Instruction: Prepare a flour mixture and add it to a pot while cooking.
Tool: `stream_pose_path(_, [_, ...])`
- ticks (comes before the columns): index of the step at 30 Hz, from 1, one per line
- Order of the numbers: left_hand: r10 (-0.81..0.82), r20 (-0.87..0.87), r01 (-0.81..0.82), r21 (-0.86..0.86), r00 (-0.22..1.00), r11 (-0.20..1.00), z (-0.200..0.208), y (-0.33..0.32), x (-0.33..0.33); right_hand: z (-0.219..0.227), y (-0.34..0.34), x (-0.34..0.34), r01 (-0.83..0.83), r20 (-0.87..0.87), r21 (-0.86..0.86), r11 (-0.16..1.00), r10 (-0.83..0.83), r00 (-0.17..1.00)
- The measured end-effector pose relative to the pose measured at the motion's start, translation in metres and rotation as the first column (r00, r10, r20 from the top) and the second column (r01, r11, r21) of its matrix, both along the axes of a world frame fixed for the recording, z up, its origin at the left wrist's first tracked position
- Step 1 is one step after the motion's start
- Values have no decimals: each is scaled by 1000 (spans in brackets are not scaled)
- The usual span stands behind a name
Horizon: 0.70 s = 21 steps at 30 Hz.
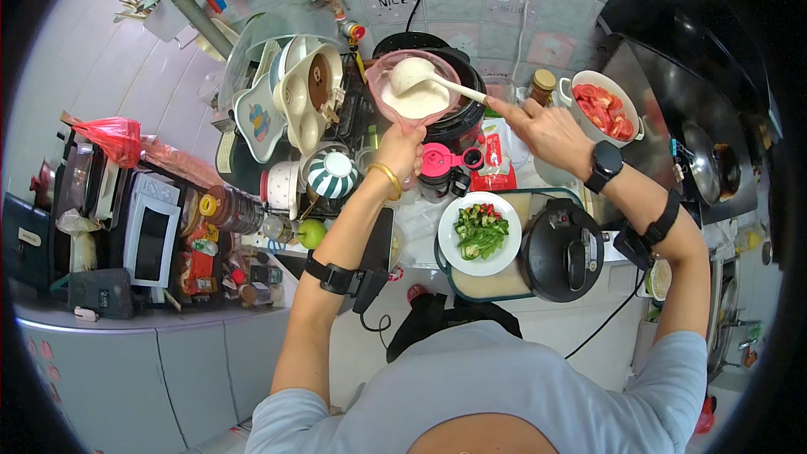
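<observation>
My left hand (400, 154) is closed round the handle of a pink see-through jug (380, 92). White, thick-looking contents fill part of it. Between the fingers of my right hand (542, 130) is the end of a white ladle (461, 91), whose bowl sits over the jug's mouth. The jug is held over the left side of an open black electric cooker (461, 128); the cooker's inside is mostly hidden. Just below it stands a pink-lidded bottle (439, 161). A red and white packet (498, 155) lies beneath my right hand.
On a board (466, 287) are a plate (452, 256) of cut green and red peppers and a black cooker lid (561, 250). A white pot (636, 129) of tomato pieces stands right, near a wok (704, 164). Stacked dishes (290, 105) and a green apple (312, 234) are left.
</observation>
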<state>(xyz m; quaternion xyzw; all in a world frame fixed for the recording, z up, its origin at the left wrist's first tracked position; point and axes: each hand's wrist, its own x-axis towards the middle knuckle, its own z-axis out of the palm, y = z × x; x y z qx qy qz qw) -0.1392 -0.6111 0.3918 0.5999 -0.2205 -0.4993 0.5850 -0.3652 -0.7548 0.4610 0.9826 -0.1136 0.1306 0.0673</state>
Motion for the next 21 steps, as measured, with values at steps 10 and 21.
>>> stream_pose_path(10, [56, 33, -56, 6, 998, 998, -8, -11, -3, 54, 15, 7, 139, -78, 912, 386, -169, 982])
stream_pose_path(21, [55, -2, -55, 16, 999, 998, -13, -9, 10, 16, 19, 7, -132, -30, 890, -437, -345, 938])
